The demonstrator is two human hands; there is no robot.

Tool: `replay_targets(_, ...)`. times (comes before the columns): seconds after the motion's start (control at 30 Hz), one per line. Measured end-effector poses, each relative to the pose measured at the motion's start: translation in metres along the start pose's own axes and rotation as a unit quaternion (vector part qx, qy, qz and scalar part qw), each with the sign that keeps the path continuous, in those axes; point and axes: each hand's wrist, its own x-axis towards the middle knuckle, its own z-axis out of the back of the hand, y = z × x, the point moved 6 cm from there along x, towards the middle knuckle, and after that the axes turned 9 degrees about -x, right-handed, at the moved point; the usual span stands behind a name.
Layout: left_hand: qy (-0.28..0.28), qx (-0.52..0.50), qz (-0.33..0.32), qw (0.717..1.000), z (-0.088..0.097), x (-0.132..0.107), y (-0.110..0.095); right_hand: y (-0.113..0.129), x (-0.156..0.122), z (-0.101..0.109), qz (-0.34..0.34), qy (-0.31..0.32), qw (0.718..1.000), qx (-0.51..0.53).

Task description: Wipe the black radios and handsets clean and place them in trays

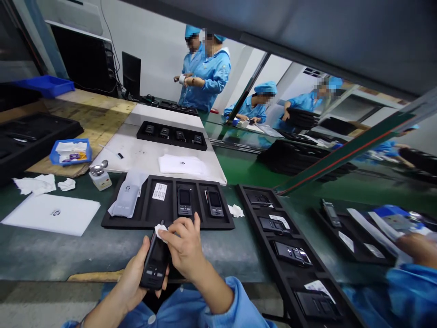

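Note:
My left hand is wrapped round a black handheld radio, its screen and keys facing up. In my right hand a small white wipe is pinched against the radio's top end, beside the antenna. Just beyond lies a black foam tray with several compartments. Two of them hold upright-facing radios, one radio and another radio. A label sheet lies in the second compartment, and a translucent bag with something inside covers the leftmost.
Left are white bags, crumpled wipes, a pump bottle and a blue bin. A second foam tray of devices runs along my right. A co-worker's hand is at far right; other people stand and sit behind.

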Motion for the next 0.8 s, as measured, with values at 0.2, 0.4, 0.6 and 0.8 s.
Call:
replay_targets(0.2, 0.006, -0.018, -0.020, 1.000, 0.002, -0.002, -0.011, 0.009, -0.034, 0.006, -0.004, -0.023, 0.999, 0.042)
replay_targets(0.4, -0.051, -0.027, -0.011, 0.998, 0.007, 0.002, -0.010, 0.026, -0.030, -0.005, 0.044, 0.008, 0.997, 0.061)
replay_targets(0.6, -0.028, -0.025, 0.003, 0.999, 0.008, 0.002, -0.004, 0.021, -0.017, -0.002, 0.030, -0.032, 0.998, 0.055)
replay_targets(0.8, -0.019, -0.029, -0.008, 0.999, 0.012, 0.003, -0.005, 0.024, -0.023, -0.006, 0.037, -0.035, 0.997, 0.056)
